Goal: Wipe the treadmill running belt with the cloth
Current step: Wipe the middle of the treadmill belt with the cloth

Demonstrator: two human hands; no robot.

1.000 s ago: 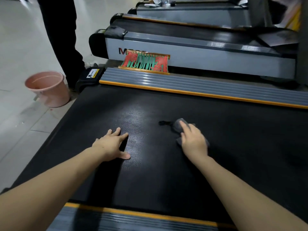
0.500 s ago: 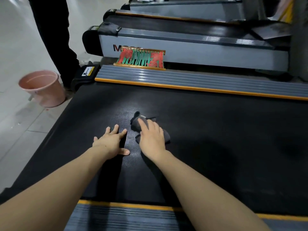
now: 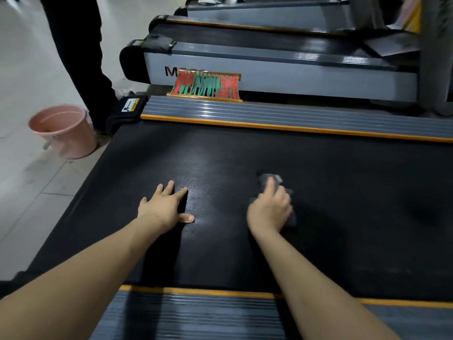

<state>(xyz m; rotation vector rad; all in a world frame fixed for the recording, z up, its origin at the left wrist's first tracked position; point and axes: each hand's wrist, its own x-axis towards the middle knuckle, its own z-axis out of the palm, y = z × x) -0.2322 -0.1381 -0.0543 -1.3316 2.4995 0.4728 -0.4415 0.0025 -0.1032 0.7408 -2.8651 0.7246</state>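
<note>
Right hand (image 3: 269,207) presses flat on the soft, limp cloth (image 3: 266,179), left hand (image 3: 163,208) spread on belt (image 3: 343,192); probably best palmed, not pinched

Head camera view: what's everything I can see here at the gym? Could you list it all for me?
belt: one, black, across the middle, under both hands
cloth: one, dark grey, on the belt under the right hand
side rails: two, grey ribbed with orange edging, one beyond the belt, one nearer the camera
bucket: one, pink, on the floor left of the belt
brush: one, red and green bristles, behind the far rail
other treadmills: at least two, grey and black, behind
floor: pale tiles, left
bystander's legs: dark trousers, top left by the bucket
left hand: flat on the belt, fingers spread
right hand: pressing on the cloth
</note>
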